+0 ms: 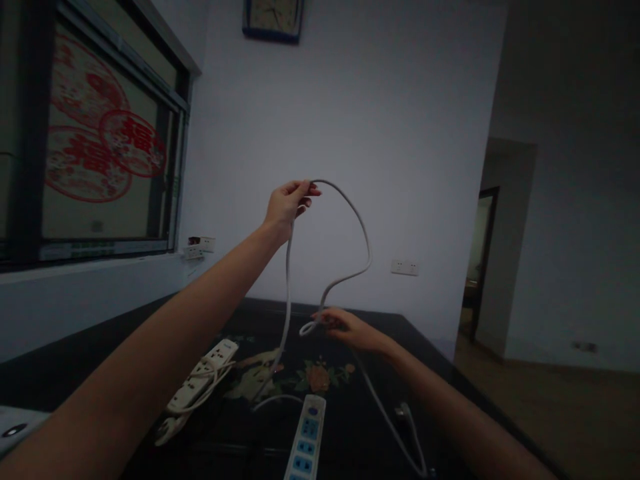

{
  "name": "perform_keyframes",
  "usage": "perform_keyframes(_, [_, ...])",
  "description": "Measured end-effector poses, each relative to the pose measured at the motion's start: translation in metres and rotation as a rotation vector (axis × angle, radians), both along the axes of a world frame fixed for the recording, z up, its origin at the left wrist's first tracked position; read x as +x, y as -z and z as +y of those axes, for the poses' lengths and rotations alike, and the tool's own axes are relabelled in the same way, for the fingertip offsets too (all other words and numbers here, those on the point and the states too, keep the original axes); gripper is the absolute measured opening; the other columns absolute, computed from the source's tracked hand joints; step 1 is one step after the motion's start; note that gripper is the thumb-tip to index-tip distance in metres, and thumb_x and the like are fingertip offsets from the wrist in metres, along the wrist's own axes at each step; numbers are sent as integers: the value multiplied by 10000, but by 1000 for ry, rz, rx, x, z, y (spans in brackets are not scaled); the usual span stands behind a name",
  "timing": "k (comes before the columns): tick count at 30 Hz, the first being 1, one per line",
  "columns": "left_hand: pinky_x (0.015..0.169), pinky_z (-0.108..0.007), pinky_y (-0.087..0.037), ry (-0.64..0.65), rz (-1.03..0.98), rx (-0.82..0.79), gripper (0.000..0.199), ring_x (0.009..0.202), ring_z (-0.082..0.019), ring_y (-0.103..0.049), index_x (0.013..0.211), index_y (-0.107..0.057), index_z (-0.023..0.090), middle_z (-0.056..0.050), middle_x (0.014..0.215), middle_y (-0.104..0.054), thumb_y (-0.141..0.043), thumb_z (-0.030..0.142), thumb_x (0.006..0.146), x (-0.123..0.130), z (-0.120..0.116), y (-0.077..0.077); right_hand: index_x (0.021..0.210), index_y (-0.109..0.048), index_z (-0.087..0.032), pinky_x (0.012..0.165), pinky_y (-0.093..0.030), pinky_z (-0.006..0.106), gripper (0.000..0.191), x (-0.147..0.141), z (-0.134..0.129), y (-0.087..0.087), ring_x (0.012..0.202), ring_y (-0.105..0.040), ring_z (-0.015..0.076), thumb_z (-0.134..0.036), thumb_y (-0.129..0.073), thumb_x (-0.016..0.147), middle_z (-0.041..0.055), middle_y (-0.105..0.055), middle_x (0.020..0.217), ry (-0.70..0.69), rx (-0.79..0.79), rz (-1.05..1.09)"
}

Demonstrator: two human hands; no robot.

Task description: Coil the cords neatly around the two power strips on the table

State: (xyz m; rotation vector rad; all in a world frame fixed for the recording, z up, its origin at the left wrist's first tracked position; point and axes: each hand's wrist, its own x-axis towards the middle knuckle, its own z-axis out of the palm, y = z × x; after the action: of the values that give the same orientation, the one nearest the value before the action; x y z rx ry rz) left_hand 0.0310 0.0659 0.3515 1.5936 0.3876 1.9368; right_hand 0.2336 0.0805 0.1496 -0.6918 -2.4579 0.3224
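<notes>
My left hand (293, 203) is raised in front of the wall, its thumb and fingers pinching a grey-white cable (366, 233). From there the cable arcs to the right and down to my right hand (343, 323), which is closed on it beside a small loop. Another length hangs from my left hand to the dark table. Below, at the front edge of the view, lies a white power strip (306, 447) with blue sockets. Beyond my right hand the cable runs down to the right, near a plug (401, 413).
A second white power strip (203, 377) with its cord bundled on it lies left on the dark, flower-patterned table (240, 427). A white object (23, 427) is at the far left. Wall sockets (405, 268), a window and a clock (273, 17) are behind.
</notes>
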Motion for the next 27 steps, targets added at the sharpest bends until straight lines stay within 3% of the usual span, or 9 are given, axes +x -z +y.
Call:
perform_keyframes(2, [518, -186, -357, -43, -4, 19, 192, 531, -47, -520, 737, -633, 160, -29, 815, -704, -585, 298, 860, 8, 3, -1, 1300, -484, -246, 983, -401, 390, 581, -12, -27, 6, 1120, -536, 193, -163, -659, 752, 76, -530, 1304, -132, -166, 53])
perform_keyframes(5, [521, -195, -348, -83, 8, 56, 184, 544, -55, -530, 742, -637, 153, -44, 822, -710, -575, 272, 867, 20, 8, 0, 1270, -498, -282, 1085, -285, 442, 656, -38, -67, 9, 1255, -441, 229, -294, -774, 675, 64, -500, 1346, -145, -394, 267])
perform_keyframes(8, [500, -198, -332, -120, 5, 49, 183, 524, -57, -519, 722, -630, 144, -54, 804, -709, -573, 243, 865, 22, 13, 2, 1002, -601, -225, 991, -394, 444, 309, -56, -102, 10, 1048, -603, 221, -427, -667, 777, 66, -654, 1057, -201, -727, 527])
perform_keyframes(10, [461, -197, -304, -136, -20, 18, 186, 473, -47, -479, 708, -622, 140, -52, 783, -704, -571, 232, 862, 14, 17, 5, 861, -580, -202, 893, -463, 428, 286, -53, -118, 9, 886, -661, 211, -477, -626, 799, 49, -673, 856, -208, -910, 678])
perform_keyframes(13, [400, -194, -241, -147, -70, -31, 178, 394, -28, -393, 700, -613, 140, -37, 743, -688, -575, 224, 852, -11, 22, 10, 884, -579, -183, 785, -508, 385, 316, -23, -127, 4, 801, -672, 198, -480, -633, 793, 59, -675, 825, -83, -958, 761])
perform_keyframes(17, [364, -206, -178, -174, -150, -66, 170, 368, -23, -363, 708, -609, 144, -14, 693, -664, -585, 236, 849, -50, 26, 16, 910, -575, -201, 668, -519, 324, 340, 36, -110, -3, 670, -643, 164, -457, -696, 722, -23, -591, 636, 207, -814, 802])
perform_keyframes(21, [399, -216, -158, -247, -142, -80, 192, 389, -14, -334, 733, -602, 134, 27, 672, -651, -535, 204, 899, -77, 22, 16, 937, -520, -228, 428, -390, 250, 400, 86, -73, -9, 375, -387, 85, -496, -684, 690, -110, -425, 500, 462, -497, 701])
perform_keyframes(24, [428, -212, -149, -289, -140, -66, 191, 425, -13, -327, 785, -597, 125, 50, 684, -654, -507, 208, 932, -92, 15, 13, 850, -580, -206, 443, -333, 256, 247, 115, -51, -24, 446, -466, 133, -448, -566, 799, -32, -516, 547, 675, -81, 302])
perform_keyframes(27, [424, -209, -149, -312, -172, -56, 194, 442, -24, -332, 795, -588, 129, 61, 677, -656, -514, 238, 937, -105, 12, 12, 953, -628, -227, 555, -360, 278, 182, 139, -42, -53, 703, -602, 202, -266, -468, 878, 75, -679, 849, 844, 402, -131])
